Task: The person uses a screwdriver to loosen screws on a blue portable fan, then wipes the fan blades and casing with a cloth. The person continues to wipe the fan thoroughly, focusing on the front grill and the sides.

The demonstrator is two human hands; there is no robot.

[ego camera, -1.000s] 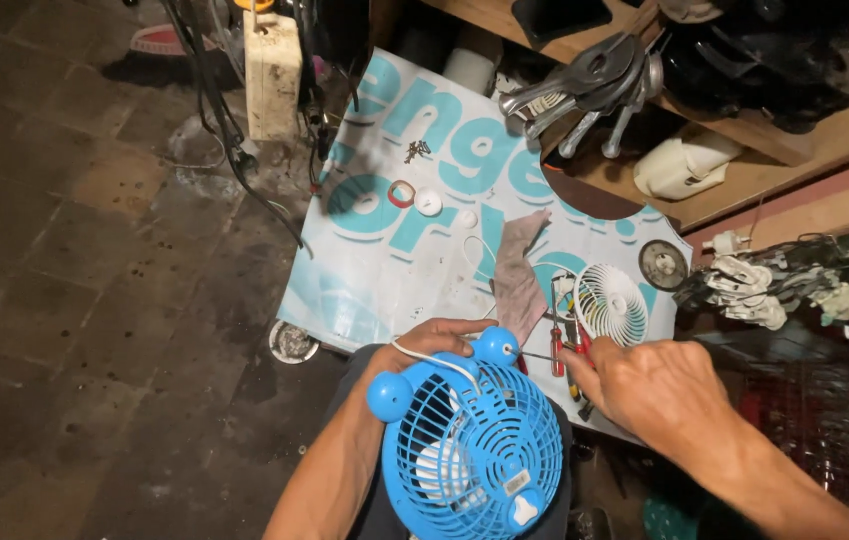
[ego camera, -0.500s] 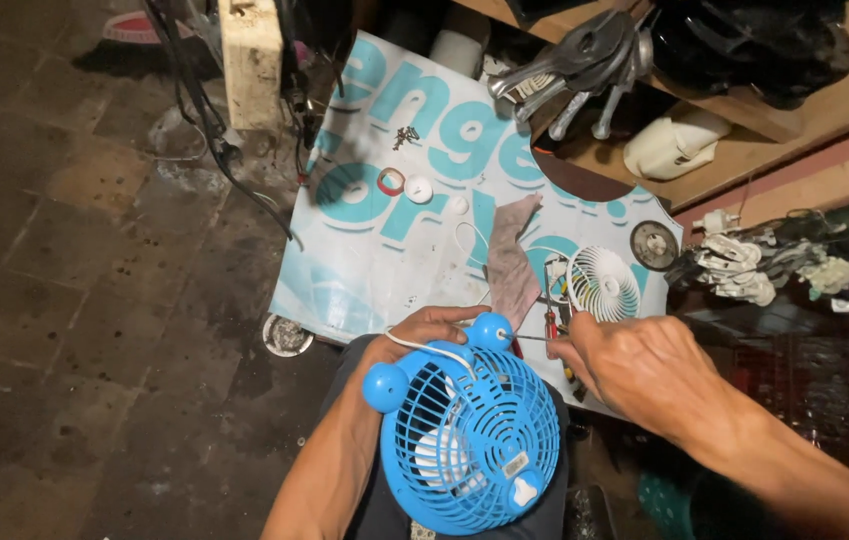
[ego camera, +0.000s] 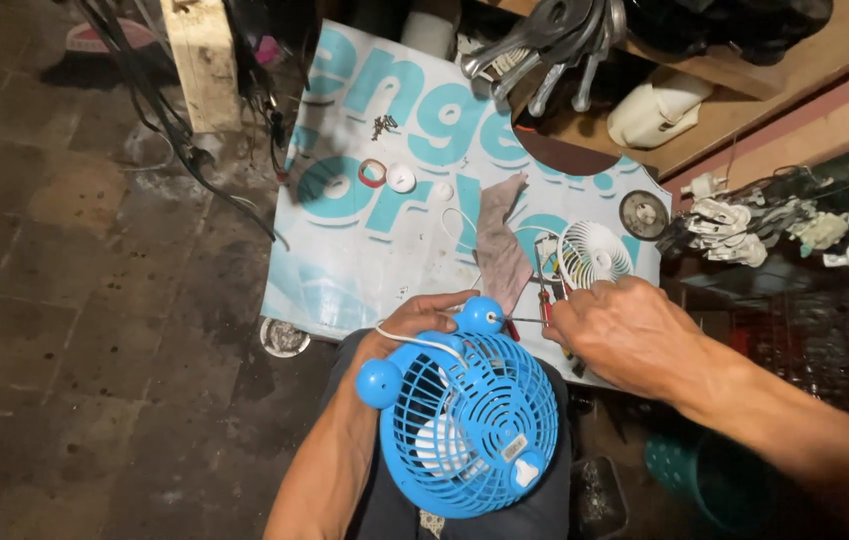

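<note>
Resting on the person's lap, the small round blue plastic fan (ego camera: 471,430) is braced from behind by the curled left hand (ego camera: 422,318), so the closed right hand (ego camera: 616,330) can press a thin red-handled screwdriver (ego camera: 522,322) against its top knob.

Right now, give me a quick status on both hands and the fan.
Left hand grips round blue plastic fan behind its top. Right hand holds red-handled screwdriver against it. White fan blade lies beyond, apart.
</note>
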